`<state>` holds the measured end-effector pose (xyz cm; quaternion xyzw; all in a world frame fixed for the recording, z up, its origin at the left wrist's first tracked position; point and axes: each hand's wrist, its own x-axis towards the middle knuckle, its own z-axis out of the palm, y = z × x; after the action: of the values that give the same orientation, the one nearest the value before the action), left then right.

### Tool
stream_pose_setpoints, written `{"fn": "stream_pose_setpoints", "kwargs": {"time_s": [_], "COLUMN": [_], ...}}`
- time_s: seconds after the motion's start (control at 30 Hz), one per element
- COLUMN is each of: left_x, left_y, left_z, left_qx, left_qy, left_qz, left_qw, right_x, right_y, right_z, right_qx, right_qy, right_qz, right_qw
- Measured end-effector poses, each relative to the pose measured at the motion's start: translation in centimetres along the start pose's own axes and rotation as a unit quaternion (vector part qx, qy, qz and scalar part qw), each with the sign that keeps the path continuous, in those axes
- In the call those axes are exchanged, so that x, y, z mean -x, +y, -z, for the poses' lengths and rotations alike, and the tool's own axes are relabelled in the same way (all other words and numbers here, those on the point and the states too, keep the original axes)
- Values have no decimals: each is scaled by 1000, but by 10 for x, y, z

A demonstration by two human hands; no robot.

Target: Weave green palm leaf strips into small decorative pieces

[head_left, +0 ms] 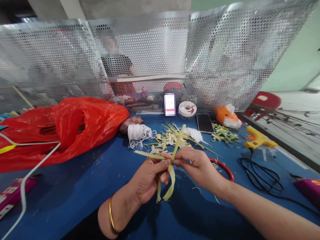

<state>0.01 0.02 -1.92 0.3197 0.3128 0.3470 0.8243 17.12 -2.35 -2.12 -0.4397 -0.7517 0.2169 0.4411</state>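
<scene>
Pale green leaf strips [171, 181] cross one another between my two hands, above the blue table. My left hand [152, 176], with a gold bangle on its wrist, pinches the strips near where they cross. One strip end points left, one points up, and two hang down. My right hand [193, 165] has its thumb and fingers closed on the strips at the crossing, touching the left fingertips. Just beyond the hands lies a loose pile of cut leaf pieces [170, 138]. Behind the right forearm, a red ring [226, 168] is partly hidden.
A red plastic bag [100, 113] fills the left, beside white string [138, 132]. Along the back stand a lit phone [170, 104] and a ribbon roll [187, 109]. A dark phone [205, 123] and yellow glue gun [258, 138] lie right. A person [120, 68] is behind the perforated screen.
</scene>
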Motion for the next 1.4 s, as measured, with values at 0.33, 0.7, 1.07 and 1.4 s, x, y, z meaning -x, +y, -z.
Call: {"fn": "stream_pose_setpoints", "kwargs": {"time_s": [0.33,0.7,1.07,1.4], "left_x": [-4,3,4,3], "left_y": [2,-1,1,-8], "left_z": [4,-1,-2,-5], "left_qx": [-82,-235,-250,-272], "left_qy": [12,11,-3,2], "left_qz": [-3,17,81,102], "left_qw": [997,972,965,957], "right_x": [-5,1,4,-1], "right_y": [2,-4,-4,-8], "right_z": [16,2,1,6], "right_qx": [-143,-163,-101,-181], "right_qy": [5,67,54,-49], "right_qz": [-129,-165,-165,-232], "right_qw": [981,970,980,954]}}
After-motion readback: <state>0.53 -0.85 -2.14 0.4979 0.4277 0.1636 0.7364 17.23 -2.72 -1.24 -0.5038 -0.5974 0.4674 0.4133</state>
